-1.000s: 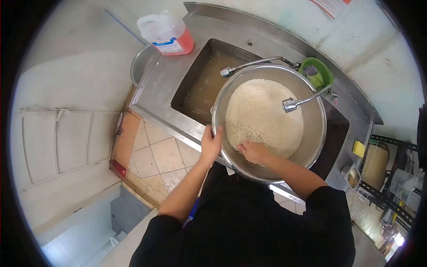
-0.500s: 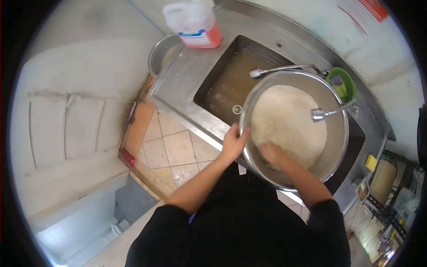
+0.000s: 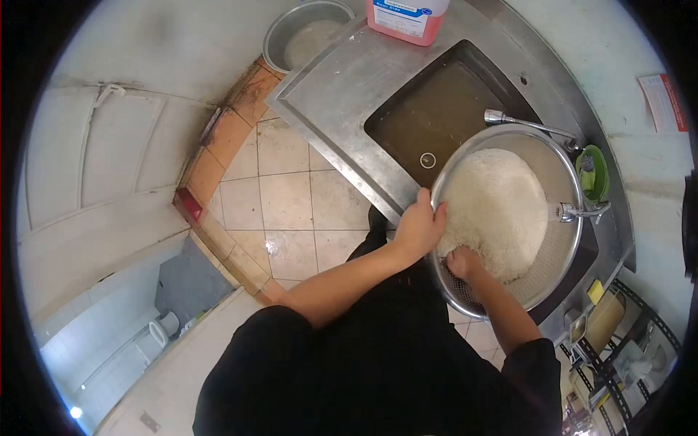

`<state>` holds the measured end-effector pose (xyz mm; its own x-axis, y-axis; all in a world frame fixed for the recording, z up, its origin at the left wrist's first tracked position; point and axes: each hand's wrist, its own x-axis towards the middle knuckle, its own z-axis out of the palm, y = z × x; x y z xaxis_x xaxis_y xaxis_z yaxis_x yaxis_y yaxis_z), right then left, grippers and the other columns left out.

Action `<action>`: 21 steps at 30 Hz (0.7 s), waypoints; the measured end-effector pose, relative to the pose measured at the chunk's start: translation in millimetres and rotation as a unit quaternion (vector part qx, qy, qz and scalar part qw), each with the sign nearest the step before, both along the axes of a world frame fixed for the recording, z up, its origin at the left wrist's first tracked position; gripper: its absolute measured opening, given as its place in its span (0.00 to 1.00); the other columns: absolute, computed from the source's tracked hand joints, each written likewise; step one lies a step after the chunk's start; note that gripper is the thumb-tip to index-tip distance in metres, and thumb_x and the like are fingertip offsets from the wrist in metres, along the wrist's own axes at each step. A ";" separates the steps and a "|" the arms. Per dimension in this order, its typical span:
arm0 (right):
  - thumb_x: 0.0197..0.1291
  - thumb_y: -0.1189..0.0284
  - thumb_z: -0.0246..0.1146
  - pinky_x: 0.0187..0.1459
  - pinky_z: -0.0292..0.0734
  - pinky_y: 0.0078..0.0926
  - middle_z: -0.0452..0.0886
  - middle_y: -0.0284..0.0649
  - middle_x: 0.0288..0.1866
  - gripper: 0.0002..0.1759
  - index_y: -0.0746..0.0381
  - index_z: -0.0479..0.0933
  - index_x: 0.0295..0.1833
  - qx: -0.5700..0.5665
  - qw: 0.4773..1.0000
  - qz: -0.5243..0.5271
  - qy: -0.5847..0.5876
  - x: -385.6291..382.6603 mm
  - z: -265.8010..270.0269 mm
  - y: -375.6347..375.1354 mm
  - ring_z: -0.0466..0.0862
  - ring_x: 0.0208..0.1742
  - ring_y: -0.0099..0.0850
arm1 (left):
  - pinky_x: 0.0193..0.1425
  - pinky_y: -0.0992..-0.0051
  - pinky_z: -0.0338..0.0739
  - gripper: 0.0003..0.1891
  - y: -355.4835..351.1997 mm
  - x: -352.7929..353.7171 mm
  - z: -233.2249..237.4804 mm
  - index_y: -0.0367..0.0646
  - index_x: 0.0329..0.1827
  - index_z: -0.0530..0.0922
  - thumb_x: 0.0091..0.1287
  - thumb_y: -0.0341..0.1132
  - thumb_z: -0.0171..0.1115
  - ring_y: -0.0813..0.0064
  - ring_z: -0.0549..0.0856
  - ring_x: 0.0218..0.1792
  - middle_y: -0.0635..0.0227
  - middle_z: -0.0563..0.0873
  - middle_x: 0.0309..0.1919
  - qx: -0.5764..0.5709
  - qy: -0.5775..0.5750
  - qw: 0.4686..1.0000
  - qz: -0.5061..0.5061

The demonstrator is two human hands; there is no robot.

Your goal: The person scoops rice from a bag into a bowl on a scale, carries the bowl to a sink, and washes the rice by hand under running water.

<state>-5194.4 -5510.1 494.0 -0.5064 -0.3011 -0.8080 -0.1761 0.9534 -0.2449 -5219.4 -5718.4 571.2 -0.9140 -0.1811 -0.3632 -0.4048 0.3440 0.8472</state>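
A big perforated metal colander [image 3: 563,251] rests over the right part of the double sink, partly filled with pale wet rice [image 3: 502,207]. My left hand [image 3: 419,227] is closed on its left rim, thumb on the inner side. Inside the colander, my right hand [image 3: 463,262] is curled into a fist at the near left edge of the rice. Its fingertips are tucked under, with grains around them. A faucet with a chrome spout [image 3: 571,211] reaches over the colander's right side.
Cloudy water stands in the left sink basin [image 3: 436,109], with a second spout [image 3: 523,123] above it. A jug of pink liquid [image 3: 407,22] is on the counter. Behind the taps sits a green container [image 3: 595,174]. A metal pot [image 3: 276,40] is beyond the counter's left end.
My view has turned and shifted, so the sink and colander appear farther right. My right hand has gone from blurred, extended fingers to a curled fist. My left hand keeps the rim.
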 end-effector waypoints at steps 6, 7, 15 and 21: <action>0.71 0.61 0.52 0.67 0.73 0.51 0.84 0.61 0.58 0.24 0.68 0.84 0.54 0.077 0.996 0.028 -0.031 -35.1 -34.2 -26.3 0.82 0.62 0.56 | 0.36 0.42 0.79 0.19 0.3 29.2 3.7 0.29 0.49 0.64 0.74 0.38 0.59 0.32 0.85 0.32 0.33 0.83 0.28 0.000 -0.014 1.000 0.007; 0.71 0.61 0.52 0.68 0.73 0.50 0.83 0.61 0.58 0.24 0.68 0.84 0.55 0.085 0.996 0.020 -0.027 -51.9 -54.8 -28.5 0.82 0.63 0.55 | 0.36 0.42 0.79 0.19 3.2 34.6 2.0 0.29 0.49 0.64 0.74 0.38 0.59 0.32 0.85 0.32 0.33 0.83 0.28 0.003 -0.015 1.000 0.013; 0.72 0.61 0.54 0.71 0.70 0.49 0.81 0.59 0.64 0.25 0.65 0.80 0.64 -0.081 0.969 -0.177 0.151 -41.1 -98.5 49.3 0.79 0.68 0.54 | 0.36 0.42 0.79 0.19 6.3 6.3 -1.8 0.30 0.52 0.64 0.72 0.37 0.59 0.34 0.85 0.30 0.37 0.83 0.25 0.014 0.027 0.999 -0.022; 0.75 0.63 0.54 0.73 0.66 0.47 0.77 0.51 0.72 0.25 0.60 0.74 0.72 -0.234 0.937 -0.215 0.143 10.7 -96.2 1.2 0.73 0.75 0.47 | 0.35 0.42 0.79 0.18 13.6 -2.4 2.1 0.32 0.52 0.65 0.71 0.37 0.60 0.35 0.85 0.29 0.38 0.83 0.25 -0.004 0.043 0.999 -0.017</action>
